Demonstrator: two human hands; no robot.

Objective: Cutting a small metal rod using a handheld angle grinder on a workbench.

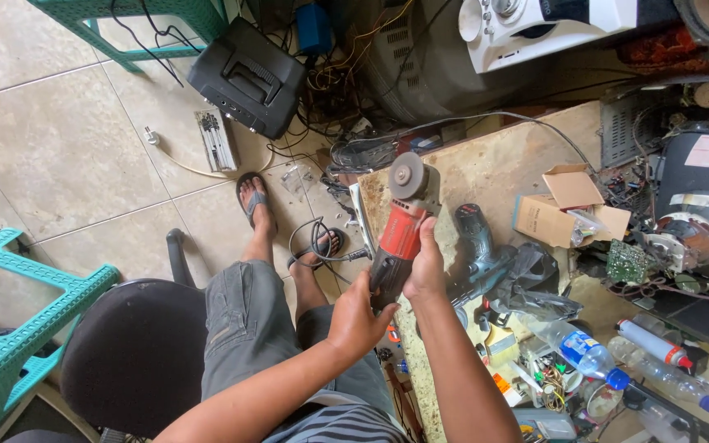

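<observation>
The person sits on a dark chair (137, 344) and holds a red angle grinder (400, 234) in both hands over the edge of a cluttered workbench (498, 160). The left hand (359, 316) is wrapped around the grinder's dark rear end at about 6 o'clock of the tool, fingers closed on the body. The right hand (426, 267) clasps the red body from its 3 o'clock side, fingers curled around it. The grinder points toward 12 o'clock, with its grey disc (408, 175) at the far tip, facing up at the camera. A black cord (315, 242) loops off the tool's rear toward 9 o'clock, above the person's 2 sandalled feet (258, 199).

Just beside the grinder, at its 3 o'clock, a dark teal power drill (478, 242) lies on the bench, next to a crumpled black plastic bag (535, 279). Further toward 3 o'clock sits an open cardboard box (564, 209). At 5 o'clock lie 2 plastic bottles with blue caps (588, 353) among small parts (too tangled to tell apart).

On the tiled floor at 11 o'clock rests a black case (248, 74), and a teal plastic stool (2, 328) stands at 8 o'clock.
</observation>
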